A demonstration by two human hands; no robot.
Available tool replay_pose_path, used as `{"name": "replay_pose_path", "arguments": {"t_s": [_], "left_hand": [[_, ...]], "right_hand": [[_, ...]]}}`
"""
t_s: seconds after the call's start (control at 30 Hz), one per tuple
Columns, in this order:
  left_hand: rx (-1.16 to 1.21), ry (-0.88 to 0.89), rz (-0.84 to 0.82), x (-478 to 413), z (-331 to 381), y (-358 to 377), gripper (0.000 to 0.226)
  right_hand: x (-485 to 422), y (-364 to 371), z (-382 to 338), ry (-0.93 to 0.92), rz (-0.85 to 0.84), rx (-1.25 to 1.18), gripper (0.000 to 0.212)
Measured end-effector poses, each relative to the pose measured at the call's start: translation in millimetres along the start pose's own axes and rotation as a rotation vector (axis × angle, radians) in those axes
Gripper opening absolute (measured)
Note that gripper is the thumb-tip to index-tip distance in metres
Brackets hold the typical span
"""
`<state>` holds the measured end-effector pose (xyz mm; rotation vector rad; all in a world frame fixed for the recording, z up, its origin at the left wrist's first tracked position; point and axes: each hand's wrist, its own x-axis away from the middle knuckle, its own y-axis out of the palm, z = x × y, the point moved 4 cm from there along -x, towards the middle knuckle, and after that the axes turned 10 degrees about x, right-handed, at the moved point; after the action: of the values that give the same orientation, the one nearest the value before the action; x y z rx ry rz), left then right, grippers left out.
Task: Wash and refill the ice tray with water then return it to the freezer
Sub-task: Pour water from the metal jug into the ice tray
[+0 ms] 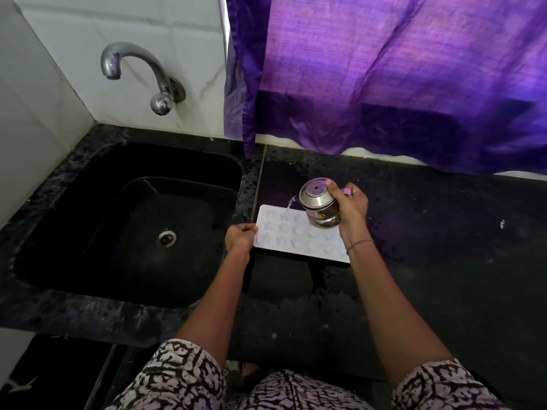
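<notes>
Right hand (350, 207) wrapped round a small steel pot (318, 204), fingers curled on its side, thumb up near the lid; pot is tipped toward the left and held just above the far side of the ice tray (296, 235). A thin stream of water (290, 204) runs from the pot's left side into a cell in the tray's far row. Left hand (238, 236) pinches the tray's left short edge, fingers curled on the rim. The tray is white and lies flat on the black worktop (429, 232), just right of the sink (88, 217). It has three rows of cells, star shapes at the left and rounder ones to the right. Its right end is partly hidden behind the right wrist. A thin bracelet (359, 244) sits on that wrist. A small purple part shows by the right fingers; cannot tell what it is. The sink is black, with a metal drain (167, 238) in the bottom. A curved chrome tap (133, 66) is fixed on the white tiled wall (177, 19) above it; no water shows at the spout. A purple curtain (384, 69) hangs behind the worktop, its hem near the back edge. A black-and-white patterned garment (183, 377) is at bottom of frame.
</notes>
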<state>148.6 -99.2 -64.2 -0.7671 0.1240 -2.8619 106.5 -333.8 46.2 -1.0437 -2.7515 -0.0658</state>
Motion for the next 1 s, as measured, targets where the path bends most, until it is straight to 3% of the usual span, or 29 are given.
{"name": "replay_pose_path", "arguments": {"t_s": [0.6,1.0], "left_hand": [[0.001,-0.021,0.006,-4,-2,1,0.021],[0.02,-0.047,0.0,-5,-1,2,0.02]], "right_hand": [[3,-9,-6,0.036,0.024,-0.267,0.047],[0,-21,0,0.045,0.05,-0.159,0.048]]}}
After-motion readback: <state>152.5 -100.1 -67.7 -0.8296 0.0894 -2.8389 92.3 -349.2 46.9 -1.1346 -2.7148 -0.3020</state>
